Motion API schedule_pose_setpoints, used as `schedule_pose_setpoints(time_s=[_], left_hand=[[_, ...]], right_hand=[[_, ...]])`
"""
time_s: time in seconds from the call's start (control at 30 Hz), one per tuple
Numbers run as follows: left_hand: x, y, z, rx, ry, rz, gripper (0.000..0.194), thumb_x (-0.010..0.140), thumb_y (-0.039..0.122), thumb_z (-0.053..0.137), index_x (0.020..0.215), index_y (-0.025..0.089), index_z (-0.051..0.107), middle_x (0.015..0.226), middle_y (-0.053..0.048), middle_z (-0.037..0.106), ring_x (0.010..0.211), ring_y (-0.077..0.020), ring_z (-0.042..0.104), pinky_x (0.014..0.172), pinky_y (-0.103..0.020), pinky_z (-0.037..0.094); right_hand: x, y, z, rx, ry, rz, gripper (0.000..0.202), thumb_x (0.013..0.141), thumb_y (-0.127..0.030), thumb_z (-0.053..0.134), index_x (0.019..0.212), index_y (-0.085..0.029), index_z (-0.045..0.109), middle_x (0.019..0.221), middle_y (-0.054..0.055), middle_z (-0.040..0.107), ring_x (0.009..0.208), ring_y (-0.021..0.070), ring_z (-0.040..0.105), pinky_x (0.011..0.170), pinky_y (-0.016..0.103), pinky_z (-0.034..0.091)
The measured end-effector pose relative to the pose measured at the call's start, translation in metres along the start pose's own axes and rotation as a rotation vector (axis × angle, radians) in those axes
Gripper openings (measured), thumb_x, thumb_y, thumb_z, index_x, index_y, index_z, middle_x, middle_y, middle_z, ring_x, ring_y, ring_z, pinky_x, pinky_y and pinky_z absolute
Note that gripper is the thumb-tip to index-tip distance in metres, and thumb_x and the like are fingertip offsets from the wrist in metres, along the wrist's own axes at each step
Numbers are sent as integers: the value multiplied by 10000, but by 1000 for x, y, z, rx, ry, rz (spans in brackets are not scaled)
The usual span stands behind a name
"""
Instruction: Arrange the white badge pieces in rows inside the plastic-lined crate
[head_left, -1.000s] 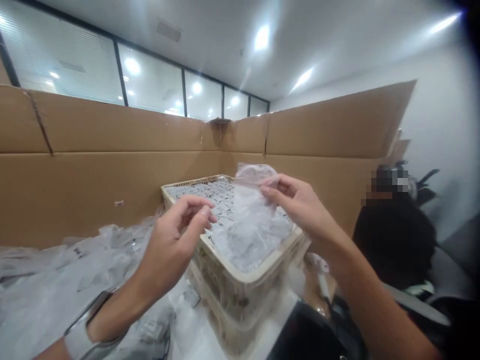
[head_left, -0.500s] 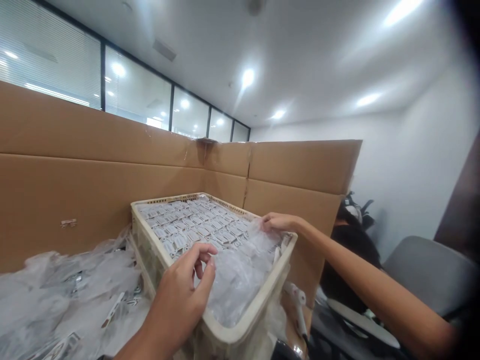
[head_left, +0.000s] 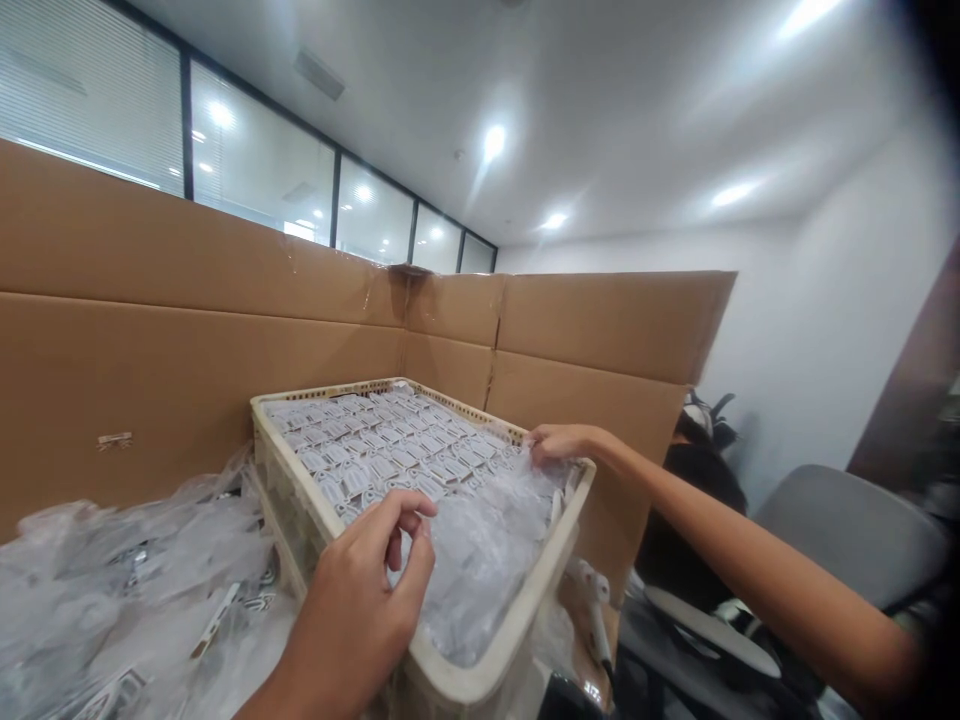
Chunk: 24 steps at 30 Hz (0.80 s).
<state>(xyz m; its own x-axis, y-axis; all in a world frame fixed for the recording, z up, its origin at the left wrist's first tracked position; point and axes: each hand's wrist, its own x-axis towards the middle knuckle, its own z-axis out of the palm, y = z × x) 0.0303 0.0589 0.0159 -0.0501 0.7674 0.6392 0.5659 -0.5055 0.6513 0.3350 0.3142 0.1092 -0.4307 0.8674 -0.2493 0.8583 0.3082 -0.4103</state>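
Observation:
A cream plastic crate [head_left: 517, 610] holds rows of small flat white-and-grey pieces [head_left: 405, 445] laid close together. Clear plastic film [head_left: 480, 560] covers the near end of these rows. My right hand [head_left: 559, 445] is at the crate's right rim, its fingers closed on a gathered edge of the film. Above the near left side of the crate hangs my left hand [head_left: 367, 590], fingers loosely curled and thumb apart from them, with nothing visible in it.
Cardboard panels [head_left: 600, 330] stand behind the crate and to its left. More crumpled film [head_left: 67, 590] with loose pieces lies at left. A white corded tool [head_left: 598, 610] is below the crate's right side. A grey chair [head_left: 847, 530] and a person in black [head_left: 694, 520] are at right.
The view has shifted slightly. My right hand stays on the film at the right rim, and the left hand keeps nearly the same pose.

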Motion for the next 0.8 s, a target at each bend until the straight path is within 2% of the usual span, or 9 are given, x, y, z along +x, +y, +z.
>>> schedule_pose_setpoints(time_s=[0.07,0.13,0.23,0.3,0.37,0.47,0.57,0.67,0.8], left_hand=[[0,-1,1,9,2,8,151,1058,374,517,1113,317,646,787,34,632,693,-183,604,645,-325,461],[0,-1,1,17,9,14,144,1055,362,518,1124,316,635,796,35,639,686,-178,602,644,-324,468],[1,-1,2,12,27,0,177,1049,349,524,1213,324,584,813,46,654,677,-170,597,643,-318,483],[2,-1,3,0,38,-13,236,1048,347,522,1283,334,536,811,56,654,676,-169,595,630,-310,484],[2,-1,4,-6,42,-10,267,1050,348,514,1317,346,507,807,66,652,680,-167,595,625,-304,483],[1,-1,4,-5,44,-2,261,1050,355,517,1311,359,503,794,80,644,674,-162,586,647,-304,486],[0,-1,3,-7,38,-4,241,1052,361,514,1293,360,508,761,88,623,665,-162,575,655,-306,479],[0,-1,3,-16,28,-8,236,1051,357,510,1287,357,514,746,87,604,668,-165,572,673,-312,481],[-1,-2,2,-39,11,-25,245,1058,366,497,1303,350,511,749,78,590,679,-172,571,682,-326,473]], right_hand=[[-3,-1,-1,-69,21,-19,309,566,-195,638,870,-150,667,820,50,649,727,191,574,629,298,429],[-9,-3,-1,-122,80,-41,459,595,-189,676,1051,-149,658,941,65,669,800,209,588,674,307,442],[-20,-4,1,-221,258,-158,630,657,-190,713,1263,-150,545,1145,114,650,945,236,607,789,327,484],[-28,-6,4,-295,385,-293,585,687,-162,701,1246,-151,528,1222,140,622,1019,242,602,863,337,494],[-32,-9,7,-327,431,-391,529,697,-125,682,1208,-161,549,1208,126,620,1024,229,593,875,326,491],[-34,-16,13,-284,336,-389,531,688,-86,665,1206,-176,583,1074,61,632,896,180,580,763,276,464],[-29,-20,18,-237,154,-266,539,641,-68,648,1167,-181,621,1018,24,621,799,138,554,667,240,420],[-26,-21,20,-181,-9,-153,578,609,-97,646,1180,-184,619,995,4,609,773,126,544,628,228,413],[-26,-21,19,-148,-97,-100,601,596,-147,663,1192,-180,591,959,-10,576,769,124,531,633,234,424]])
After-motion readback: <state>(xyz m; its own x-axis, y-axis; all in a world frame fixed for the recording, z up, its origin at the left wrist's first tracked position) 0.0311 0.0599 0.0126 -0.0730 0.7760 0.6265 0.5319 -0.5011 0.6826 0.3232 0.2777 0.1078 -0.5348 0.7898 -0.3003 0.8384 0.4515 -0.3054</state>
